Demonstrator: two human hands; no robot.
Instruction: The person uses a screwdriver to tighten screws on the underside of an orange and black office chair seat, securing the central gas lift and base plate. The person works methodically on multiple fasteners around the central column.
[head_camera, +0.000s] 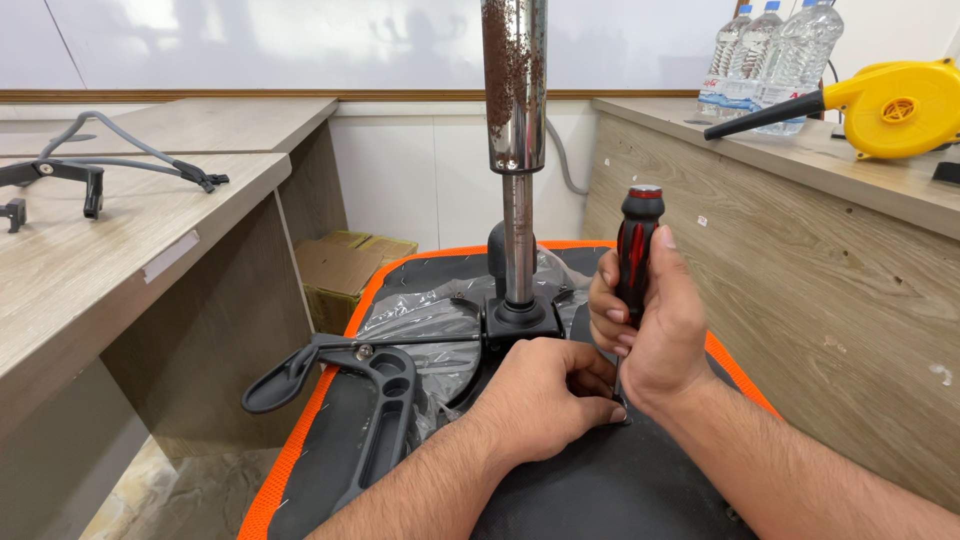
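Near the centre of the frame, the right hand (655, 335) is clenched around the red-and-black handle of a screwdriver (636, 255), held upright with its shaft running down to a fastener on the black underside of an overturned chair seat (600, 490) with an orange edge. The left hand (540, 395) rests on the seat just beside the tip, its fingers (590, 385) curled in around the fastener point; whether they pinch a screw cannot be told, as the spot is hidden between the two hands. Above them the chrome gas-lift column (515, 150) rises from the black mechanism plate (520, 320), with a black armrest bracket (360, 395) lying to the lower left. By the look of it, the step in hand is driving or loosening a screw in the seat base. That work calls for keeping the tool plumb on the head, pressing down while turning, and steadying the tip with the other hand. A yellow blower (890, 105) and water bottles (765, 55) stand on the surface (800, 160) at upper right.
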